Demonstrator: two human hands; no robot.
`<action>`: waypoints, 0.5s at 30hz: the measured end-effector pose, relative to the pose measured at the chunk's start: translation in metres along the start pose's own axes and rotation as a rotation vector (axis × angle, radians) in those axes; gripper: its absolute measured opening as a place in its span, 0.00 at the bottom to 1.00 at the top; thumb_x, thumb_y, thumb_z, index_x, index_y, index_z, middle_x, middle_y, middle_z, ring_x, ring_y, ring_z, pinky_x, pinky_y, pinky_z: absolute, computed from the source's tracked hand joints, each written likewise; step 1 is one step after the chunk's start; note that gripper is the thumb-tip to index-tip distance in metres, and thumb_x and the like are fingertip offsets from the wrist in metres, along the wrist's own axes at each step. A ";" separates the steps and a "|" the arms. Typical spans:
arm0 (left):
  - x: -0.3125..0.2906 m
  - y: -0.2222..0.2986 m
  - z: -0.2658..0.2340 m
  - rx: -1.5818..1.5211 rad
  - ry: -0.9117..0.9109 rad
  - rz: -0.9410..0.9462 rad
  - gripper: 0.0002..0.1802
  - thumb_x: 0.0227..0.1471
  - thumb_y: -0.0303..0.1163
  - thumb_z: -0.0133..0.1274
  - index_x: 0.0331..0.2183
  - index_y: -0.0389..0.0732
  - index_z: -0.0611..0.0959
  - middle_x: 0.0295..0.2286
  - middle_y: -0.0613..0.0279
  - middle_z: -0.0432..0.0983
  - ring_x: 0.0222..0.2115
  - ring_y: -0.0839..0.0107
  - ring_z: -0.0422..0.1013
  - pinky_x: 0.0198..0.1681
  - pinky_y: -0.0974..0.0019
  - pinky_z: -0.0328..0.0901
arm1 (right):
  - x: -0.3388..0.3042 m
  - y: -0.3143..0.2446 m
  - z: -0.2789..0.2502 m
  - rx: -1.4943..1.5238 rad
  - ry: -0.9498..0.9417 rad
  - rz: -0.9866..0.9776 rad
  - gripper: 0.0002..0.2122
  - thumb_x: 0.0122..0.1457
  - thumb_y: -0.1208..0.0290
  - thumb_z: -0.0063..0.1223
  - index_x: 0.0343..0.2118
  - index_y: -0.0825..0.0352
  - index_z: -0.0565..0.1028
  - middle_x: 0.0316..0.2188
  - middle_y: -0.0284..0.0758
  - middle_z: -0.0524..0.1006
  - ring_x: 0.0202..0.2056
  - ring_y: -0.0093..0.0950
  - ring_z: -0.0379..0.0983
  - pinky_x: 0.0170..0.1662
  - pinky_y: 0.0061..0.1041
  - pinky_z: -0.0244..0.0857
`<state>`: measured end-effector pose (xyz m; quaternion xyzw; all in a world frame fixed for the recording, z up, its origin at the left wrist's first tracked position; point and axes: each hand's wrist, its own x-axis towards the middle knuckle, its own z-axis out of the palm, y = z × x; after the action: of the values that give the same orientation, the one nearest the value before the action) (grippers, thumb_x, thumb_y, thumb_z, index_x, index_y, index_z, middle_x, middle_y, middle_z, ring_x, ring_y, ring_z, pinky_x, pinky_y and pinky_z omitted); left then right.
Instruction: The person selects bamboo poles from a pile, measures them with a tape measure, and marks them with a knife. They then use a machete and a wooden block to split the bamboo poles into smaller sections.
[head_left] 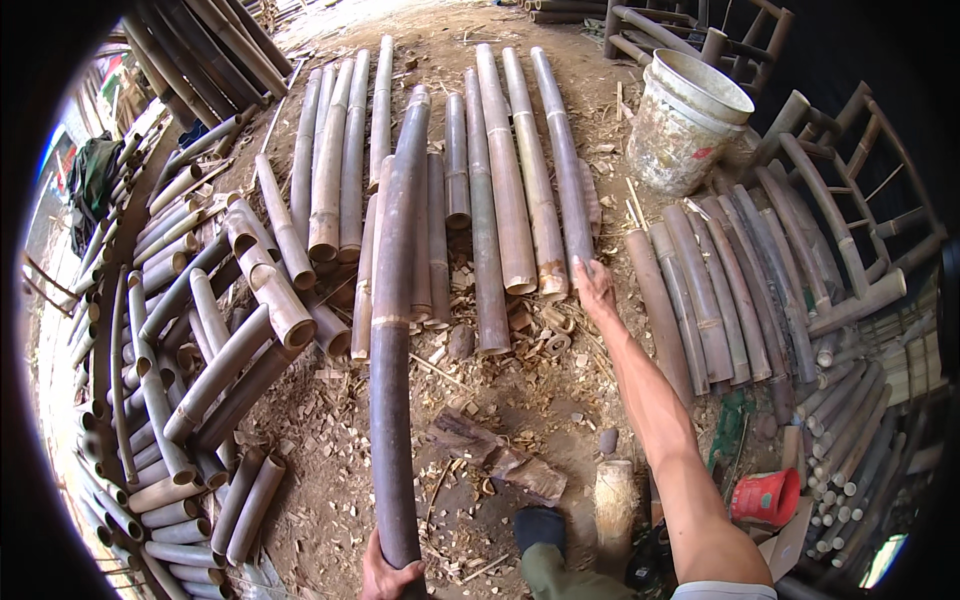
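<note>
On the far left I see a big pile of short bamboo pieces [190,330] lying all mixed up on the dirt. Next comes my left hand [390,578], down at the bottom edge. Its fingers are wrapped tight around the near end of a long dark bamboo pole [398,300]. The pole points away from me and its far end sits over the row of bamboo poles [500,170] laid side by side on the ground. I think I hold it by the end so it lines up with them.

Then my right hand [595,288] reaches out with fingers loose and partly open. It holds nothing and sits right at the near end of a pale pole. Past it lies a fan of darker poles [720,290], with a dirty white bucket [690,120] behind and a small red pot [768,497] near my arm.
</note>
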<state>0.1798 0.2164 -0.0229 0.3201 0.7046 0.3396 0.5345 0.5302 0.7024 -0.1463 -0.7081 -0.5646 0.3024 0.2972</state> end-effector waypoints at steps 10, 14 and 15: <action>-0.057 -0.005 -0.046 0.584 0.003 -0.016 0.58 0.29 0.49 0.69 0.58 0.31 0.63 0.42 0.38 0.76 0.44 0.49 0.76 0.49 0.54 0.69 | -0.129 -0.123 0.071 1.164 -0.771 0.167 0.56 0.41 0.27 0.59 0.62 0.72 0.56 0.48 0.46 0.71 0.51 0.38 0.67 0.55 0.45 0.63; -0.099 -0.037 -0.096 0.809 0.012 -0.042 0.56 0.29 0.51 0.68 0.58 0.34 0.65 0.42 0.38 0.76 0.45 0.46 0.75 0.49 0.52 0.69 | -0.195 -0.158 0.063 1.403 -0.602 0.330 0.39 0.47 0.39 0.63 0.50 0.70 0.65 0.33 0.42 0.77 0.36 0.35 0.76 0.46 0.42 0.72; -0.107 -0.039 -0.112 0.829 -0.053 -0.143 0.56 0.29 0.50 0.68 0.57 0.34 0.65 0.41 0.38 0.76 0.44 0.45 0.75 0.49 0.52 0.69 | -0.222 -0.155 0.065 1.391 -0.615 0.380 0.37 0.47 0.41 0.63 0.50 0.70 0.65 0.37 0.41 0.75 0.39 0.34 0.75 0.47 0.43 0.72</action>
<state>0.0913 0.0917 0.0246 0.4670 0.7880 -0.0190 0.4008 0.3442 0.5189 -0.0490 -0.3280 -0.1715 0.8149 0.4460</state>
